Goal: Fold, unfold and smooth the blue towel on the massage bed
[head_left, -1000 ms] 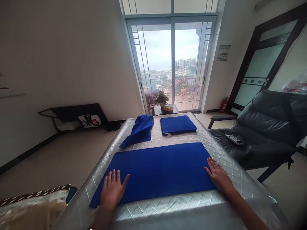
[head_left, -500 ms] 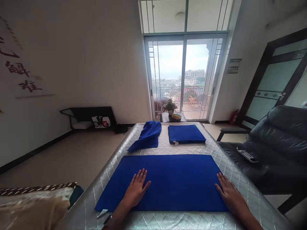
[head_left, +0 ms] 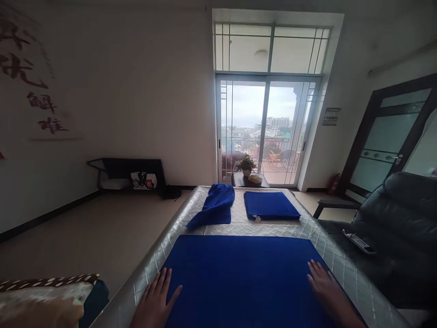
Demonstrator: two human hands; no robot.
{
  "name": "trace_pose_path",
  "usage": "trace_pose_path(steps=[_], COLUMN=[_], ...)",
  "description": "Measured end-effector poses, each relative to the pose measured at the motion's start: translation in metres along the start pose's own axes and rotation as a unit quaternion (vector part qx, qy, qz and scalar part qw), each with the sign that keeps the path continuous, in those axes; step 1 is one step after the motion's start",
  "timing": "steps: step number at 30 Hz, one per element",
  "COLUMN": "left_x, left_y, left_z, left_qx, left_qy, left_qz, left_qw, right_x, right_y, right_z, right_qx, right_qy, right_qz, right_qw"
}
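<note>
A blue cloth [head_left: 239, 278] lies flat and smooth across the table, its near edge out of view. My left hand [head_left: 155, 296] rests open on its left side, thumb spread from the fingers. On the right edge my right hand [head_left: 324, 284] lies palm down with the fingers stretched out. Beyond it sits a neat folded stack of blue cloth [head_left: 271, 205] with a small white tag at its front. To the left of that stack is a crumpled blue cloth [head_left: 215, 205].
The table has a silvery quilted cover [head_left: 186, 223]. A dark armchair [head_left: 403, 228] with a white device [head_left: 359, 241] on it stands at right. Behind the table is a small stand with a potted plant [head_left: 246, 165]. Bedding [head_left: 51, 300] lies at lower left.
My left hand has moved left and nearer to me over the flat cloth. My right hand stays by the right edge. The view has tilted up, so everything sits lower.
</note>
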State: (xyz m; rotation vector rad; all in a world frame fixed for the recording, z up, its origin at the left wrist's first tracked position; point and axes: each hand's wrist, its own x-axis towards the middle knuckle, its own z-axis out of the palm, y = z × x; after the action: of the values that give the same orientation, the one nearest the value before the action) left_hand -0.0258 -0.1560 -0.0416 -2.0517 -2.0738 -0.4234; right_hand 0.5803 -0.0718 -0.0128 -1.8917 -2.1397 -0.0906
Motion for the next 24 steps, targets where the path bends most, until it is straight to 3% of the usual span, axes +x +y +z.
trace_pose_path(steps=[2,5,7,9,12,15,21,24], left_x=[-0.001,0.0,-0.001,-0.002,-0.004,-0.004,-0.004,-0.006], left_y=[0.006,0.013,0.014,0.012,0.008,0.007,0.004,0.001], left_z=[-0.008,-0.015,-0.015,-0.013,-0.01,-0.01,-0.007,-0.004], left_qx=[0.004,0.013,0.016,0.012,0.005,0.01,0.005,-0.007], left_qy=[-0.014,-0.027,-0.034,-0.042,-0.038,-0.026,-0.029,-0.027], left_qz=[-0.007,-0.04,-0.045,-0.017,0.013,-0.013,0.006,0.014], left_qw=[1.0,0.999,0.998,0.999,0.999,1.0,1.0,1.0], right_x=[0.01,0.033,0.05,0.065,0.083,0.094,0.098,0.1], right_y=[-0.059,-0.147,-0.19,-0.217,-0.231,-0.228,-0.215,-0.19], right_z=[-0.015,-0.027,-0.026,-0.02,-0.008,0.003,0.015,0.014], right_qx=[0.003,0.032,0.052,0.069,0.077,0.067,0.058,0.031], right_qy=[-0.069,-0.106,-0.116,-0.131,-0.153,-0.162,-0.167,-0.162], right_qz=[-0.022,-0.067,-0.092,-0.101,-0.089,-0.067,-0.06,-0.052], right_qw=[0.997,0.992,0.988,0.984,0.981,0.982,0.982,0.985])
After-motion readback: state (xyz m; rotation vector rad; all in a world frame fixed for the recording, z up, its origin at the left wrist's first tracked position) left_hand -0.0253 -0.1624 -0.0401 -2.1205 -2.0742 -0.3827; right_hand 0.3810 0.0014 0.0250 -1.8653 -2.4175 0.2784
